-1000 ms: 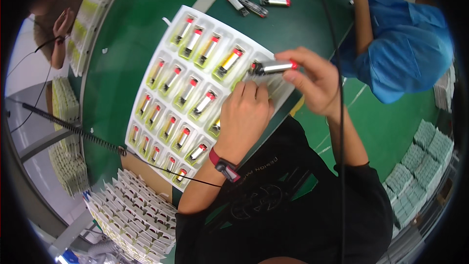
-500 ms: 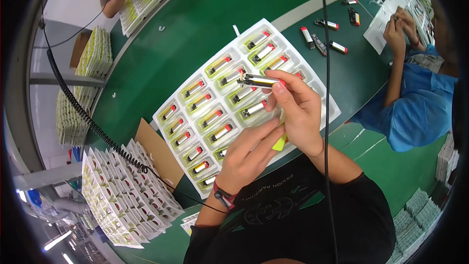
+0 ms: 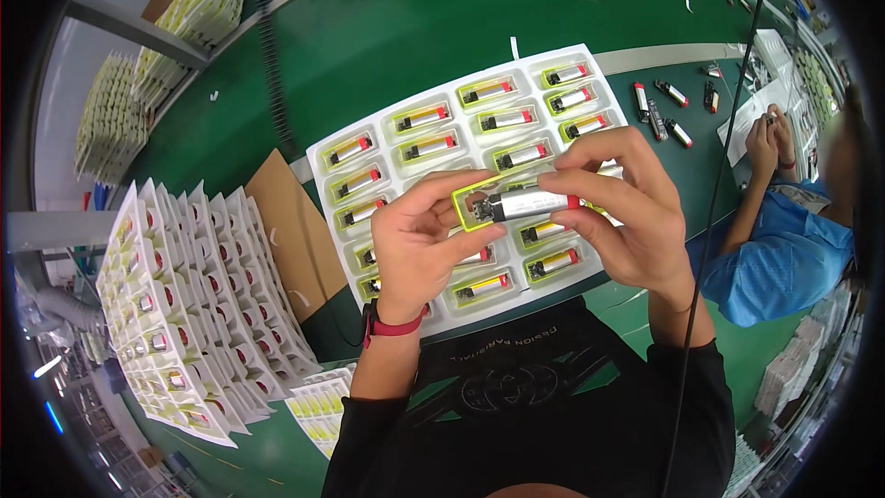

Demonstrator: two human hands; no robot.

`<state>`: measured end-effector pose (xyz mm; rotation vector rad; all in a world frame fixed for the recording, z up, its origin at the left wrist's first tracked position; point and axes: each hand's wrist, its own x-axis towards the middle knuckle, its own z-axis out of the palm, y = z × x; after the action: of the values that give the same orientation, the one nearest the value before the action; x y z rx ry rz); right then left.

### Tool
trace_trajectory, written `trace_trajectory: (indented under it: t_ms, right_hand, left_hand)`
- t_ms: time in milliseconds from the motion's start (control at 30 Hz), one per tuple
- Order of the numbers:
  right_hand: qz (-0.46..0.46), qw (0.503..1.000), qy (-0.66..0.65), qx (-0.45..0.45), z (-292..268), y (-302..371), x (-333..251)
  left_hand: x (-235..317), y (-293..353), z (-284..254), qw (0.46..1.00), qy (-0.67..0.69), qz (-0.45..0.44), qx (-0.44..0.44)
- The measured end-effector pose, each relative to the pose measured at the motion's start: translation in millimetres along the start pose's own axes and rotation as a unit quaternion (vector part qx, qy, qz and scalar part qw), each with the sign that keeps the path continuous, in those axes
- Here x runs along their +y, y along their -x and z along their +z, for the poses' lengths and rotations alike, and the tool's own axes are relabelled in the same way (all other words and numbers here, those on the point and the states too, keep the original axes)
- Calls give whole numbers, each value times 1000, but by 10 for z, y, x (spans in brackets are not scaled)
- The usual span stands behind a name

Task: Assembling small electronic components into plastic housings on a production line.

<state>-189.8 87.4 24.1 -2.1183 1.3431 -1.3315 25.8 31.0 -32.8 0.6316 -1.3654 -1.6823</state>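
The person's left hand (image 3: 415, 244) had thumb and fingers nearly closed on a clear plastic case with yellow-green edges (image 3: 461, 209), while the right hand (image 3: 636, 212) pinched the red end of a silver cylindrical cell (image 3: 535, 204), circuit end at the case, depth inside unclear. Both were held above a white moulded plastic tray (image 3: 470, 143), hands hiding several compartments; the blue-clad co-worker's (image 3: 784, 254) held item was too small to identify.

So both forearms come up from the bottom. Left hand (image 3: 415, 240) sits near centre frame, fingers (image 3: 447, 189) and thumb (image 3: 470, 244) pinching, pointing right. Right hand (image 3: 641, 212) is right of centre, fingers arched over, thumb underneath, pinching too. Fingertips close, not touching.
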Motion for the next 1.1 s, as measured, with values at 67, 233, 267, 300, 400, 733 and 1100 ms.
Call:
trace_trajectory:
  t_ms: [67,233,267,300,400,733,1100]
  right_hand:
    - [10,1000,5,-24,-3,-52,-4]
    - [10,998,28,-48,88,-103,-11]
    - [15,998,26,-53,110,-102,-10]
    - [24,998,22,-48,125,-110,-8]
    - [37,998,11,-52,167,-85,49]
    - [44,998,-16,-31,181,-79,132]
    - [115,990,-35,67,371,-25,100]
  left_hand:
    - [-44,21,-35,1000,5,16,5]
    - [-4,50,-64,1000,8,18,7]
    - [-3,47,-70,1000,7,21,8]
    - [-7,30,-76,1000,7,23,9]
    - [-4,62,-95,1000,3,5,20]
    - [-24,-6,-117,999,-13,45,3]
    - [-116,-5,-40,997,-6,62,45]
